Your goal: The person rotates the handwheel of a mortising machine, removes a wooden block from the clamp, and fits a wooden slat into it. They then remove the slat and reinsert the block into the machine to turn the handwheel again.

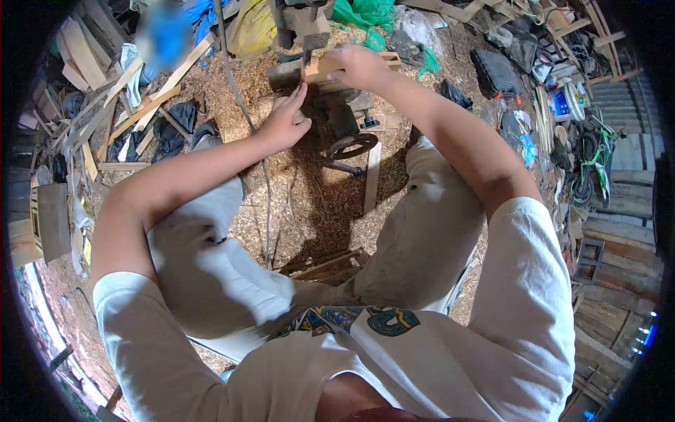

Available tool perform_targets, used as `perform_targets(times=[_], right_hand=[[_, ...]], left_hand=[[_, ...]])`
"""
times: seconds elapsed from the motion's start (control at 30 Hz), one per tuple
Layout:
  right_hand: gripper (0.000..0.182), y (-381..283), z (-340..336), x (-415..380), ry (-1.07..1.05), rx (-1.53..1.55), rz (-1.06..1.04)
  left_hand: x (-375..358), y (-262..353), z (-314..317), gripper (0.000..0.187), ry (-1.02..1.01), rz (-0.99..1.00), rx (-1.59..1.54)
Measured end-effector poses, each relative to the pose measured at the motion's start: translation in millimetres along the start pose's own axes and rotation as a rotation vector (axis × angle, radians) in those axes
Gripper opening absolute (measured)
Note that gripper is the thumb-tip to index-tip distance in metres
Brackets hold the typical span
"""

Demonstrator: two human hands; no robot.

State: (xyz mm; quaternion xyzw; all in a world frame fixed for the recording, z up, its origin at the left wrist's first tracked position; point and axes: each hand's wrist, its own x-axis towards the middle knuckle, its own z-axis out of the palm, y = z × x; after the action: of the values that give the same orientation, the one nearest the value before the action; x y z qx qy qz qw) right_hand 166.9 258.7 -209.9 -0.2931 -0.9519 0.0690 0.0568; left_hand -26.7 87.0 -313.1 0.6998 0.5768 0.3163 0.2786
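Note:
A small metal machine with a round handwheel [351, 145] stands on the shavings in front of my knees. Across its top lies a pale wooden block [320, 69], next to a dark metal part [285, 76]. My right hand [357, 66] grips the block from above, fingers bent over it. My left hand [285, 124] reaches in from the left with its fingers stretched out, fingertips right at the lower edge of the metal part and the block's near end. The left thumb points away to the right, over the machine body.
Wood shavings [313, 211] cover the ground. A cable [247, 116] runs down left of the machine. Boards and offcuts [144, 102] are piled at left, with a black case [498, 72] at right. Green plastic [365, 14] and a yellow sack [252, 29] lie behind the machine.

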Motion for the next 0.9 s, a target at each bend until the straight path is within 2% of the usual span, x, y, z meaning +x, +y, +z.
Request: perform_targets(times=[0.27,0.47,0.6,0.67,0.8,0.9], right_hand=[[0.044,5,8,3,0.031,0.002,-0.035],[0.044,1,2,3,0.010,0.020,-0.019],[0.045,1,0,1,-0.012,0.003,-0.005],[0.048,4,3,-1,0.042,-0.016,-0.042],[0.051,2,-4,-6,-0.015,-0.022,0.004],[0.053,2,-6,-9,0.003,-0.039,0.005]], left_hand=[[-2,3,-3,0.093,-0.002,-0.030,0.018],[-3,12,-8,0.093,-0.040,-0.092,-0.033],[-2,0,0,0.093,0.004,-0.028,-0.024],[-2,-2,2,0.092,0.026,0.008,0.035],[1,0,3,0.092,0.013,0.021,0.040],[3,4,1,0.092,-0.031,-0.041,-0.075]])
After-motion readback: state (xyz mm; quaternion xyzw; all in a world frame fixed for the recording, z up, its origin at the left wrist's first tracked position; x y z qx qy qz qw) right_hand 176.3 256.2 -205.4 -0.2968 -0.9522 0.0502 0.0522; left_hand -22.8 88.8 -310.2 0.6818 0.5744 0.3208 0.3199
